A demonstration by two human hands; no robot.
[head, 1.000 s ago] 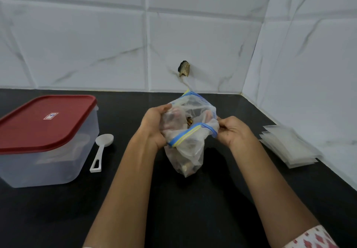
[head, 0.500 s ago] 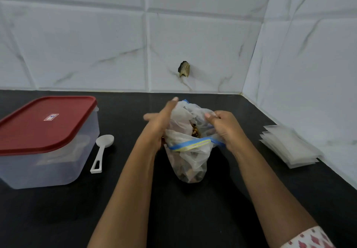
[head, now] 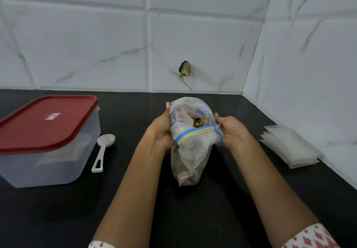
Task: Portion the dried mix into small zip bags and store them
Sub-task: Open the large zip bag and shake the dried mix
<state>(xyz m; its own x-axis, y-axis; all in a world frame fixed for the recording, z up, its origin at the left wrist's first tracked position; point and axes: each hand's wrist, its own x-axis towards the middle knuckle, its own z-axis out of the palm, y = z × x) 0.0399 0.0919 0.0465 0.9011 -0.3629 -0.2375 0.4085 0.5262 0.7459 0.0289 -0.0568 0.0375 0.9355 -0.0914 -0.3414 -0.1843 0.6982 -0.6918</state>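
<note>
Early stage: left hand point(head: 161, 132) & right hand point(head: 231, 132), grip clasping mix bag point(head: 190, 151) mouth; zip bags point(head: 289, 147) (right of grip) look unfilled.

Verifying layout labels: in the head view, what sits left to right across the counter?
Red-lidded container → white spoon → left hand → zip bag of mix → right hand → stack of small bags.
</note>
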